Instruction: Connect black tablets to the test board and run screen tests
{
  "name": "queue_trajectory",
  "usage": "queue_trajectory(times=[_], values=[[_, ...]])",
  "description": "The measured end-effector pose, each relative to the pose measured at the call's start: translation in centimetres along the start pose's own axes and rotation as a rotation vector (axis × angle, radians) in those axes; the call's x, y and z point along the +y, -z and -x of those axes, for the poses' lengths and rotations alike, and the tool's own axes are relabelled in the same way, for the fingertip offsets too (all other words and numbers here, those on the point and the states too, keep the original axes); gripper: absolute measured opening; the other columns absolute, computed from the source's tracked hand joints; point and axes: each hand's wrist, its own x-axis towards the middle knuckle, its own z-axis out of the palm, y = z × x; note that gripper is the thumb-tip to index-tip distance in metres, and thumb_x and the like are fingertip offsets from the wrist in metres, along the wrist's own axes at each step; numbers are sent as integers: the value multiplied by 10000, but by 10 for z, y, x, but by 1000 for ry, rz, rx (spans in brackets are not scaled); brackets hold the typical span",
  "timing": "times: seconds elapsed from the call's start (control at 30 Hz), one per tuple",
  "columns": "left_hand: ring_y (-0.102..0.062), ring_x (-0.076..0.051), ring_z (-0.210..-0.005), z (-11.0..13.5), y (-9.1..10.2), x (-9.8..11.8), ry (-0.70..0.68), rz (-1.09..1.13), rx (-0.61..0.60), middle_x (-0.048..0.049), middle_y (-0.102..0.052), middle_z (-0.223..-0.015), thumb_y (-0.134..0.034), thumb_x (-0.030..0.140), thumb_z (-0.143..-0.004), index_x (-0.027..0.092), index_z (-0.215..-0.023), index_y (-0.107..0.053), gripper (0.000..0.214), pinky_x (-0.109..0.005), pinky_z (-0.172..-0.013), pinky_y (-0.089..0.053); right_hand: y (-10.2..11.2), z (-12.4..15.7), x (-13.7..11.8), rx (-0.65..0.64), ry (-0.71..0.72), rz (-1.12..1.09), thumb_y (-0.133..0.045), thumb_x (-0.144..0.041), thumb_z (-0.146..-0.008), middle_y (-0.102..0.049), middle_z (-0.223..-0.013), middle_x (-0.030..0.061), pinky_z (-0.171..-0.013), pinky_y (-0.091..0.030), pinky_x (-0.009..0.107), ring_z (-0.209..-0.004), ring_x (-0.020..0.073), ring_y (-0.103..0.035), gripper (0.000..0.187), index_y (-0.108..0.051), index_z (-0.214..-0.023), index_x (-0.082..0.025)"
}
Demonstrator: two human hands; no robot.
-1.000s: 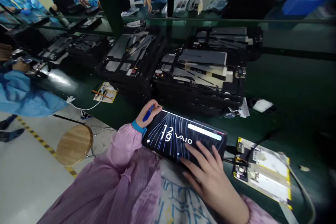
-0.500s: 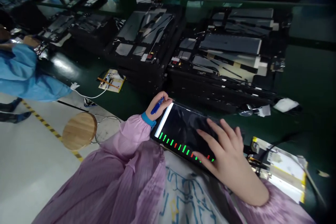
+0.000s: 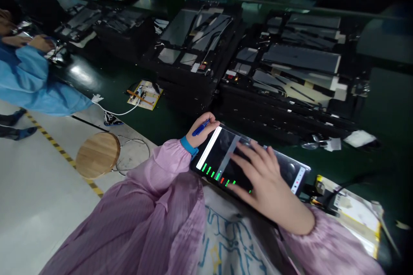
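Note:
A black tablet (image 3: 285, 165) lies tilted in front of me at the bench edge, its lit screen showing a column of green and red marks and a pale highlighted bar. My left hand (image 3: 204, 130) grips the tablet's left end, with a blue pen (image 3: 200, 127) tucked between its fingers. Over the middle of the screen is my right hand (image 3: 263, 176), fingers spread; whether its fingertips touch the glass I cannot tell. It covers part of the marks. Beyond the tablet's right end sits a battery pack (image 3: 358, 210) with wires and a cable.
Stacks of opened tablet housings (image 3: 300, 68) and more housings (image 3: 196, 34) rise behind my hands. A small circuit board (image 3: 146, 94) with a white cable lies left on the green bench (image 3: 112, 79). A wooden stool (image 3: 97, 154) stands below. A co-worker's blue sleeve (image 3: 29, 77) is at left.
My right hand has shifted left across the screen, uncovering the tablet's right end. A pale bar now shows on the screen. The whole view has turned slightly; my left hand keeps its grip.

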Motion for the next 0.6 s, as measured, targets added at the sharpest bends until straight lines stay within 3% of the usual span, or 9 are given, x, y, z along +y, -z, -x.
queue_trajectory(times=[0.17,0.37,0.5,0.6], values=[[-391,-82,-516,-2,1,-11,42,221,28,65,-371,-576,-615,396,-768,194,-731,-410,290,-213,-511,-311,8,-52,20,-25,-245,89,-437,-350,-918,-617,-1143,158,-920,-441,460,-1067,302,-549,407,-558,-1223,-109],[-397,-66,-475,0,-1,-5,128,419,42,75,-376,-576,-674,387,-687,197,-739,-388,348,-201,-476,-294,-7,-106,24,-94,-227,-36,-420,-201,-911,-665,-938,112,-801,-472,352,-878,231,-605,267,-677,-945,-138],[-421,-71,-478,2,-1,1,159,471,42,74,-394,-576,-685,383,-666,196,-733,-385,360,-202,-471,-301,-5,-107,17,-21,-155,-49,-502,-180,-878,-657,-893,97,-803,-468,378,-844,231,-583,198,-687,-811,-157],[-454,-87,-506,1,1,1,147,434,48,67,-403,-574,-690,361,-674,195,-719,-394,342,-215,-495,-334,8,-87,17,42,-60,-251,-526,-186,-878,-651,-904,72,-803,-474,363,-849,200,-580,165,-680,-818,-185]])
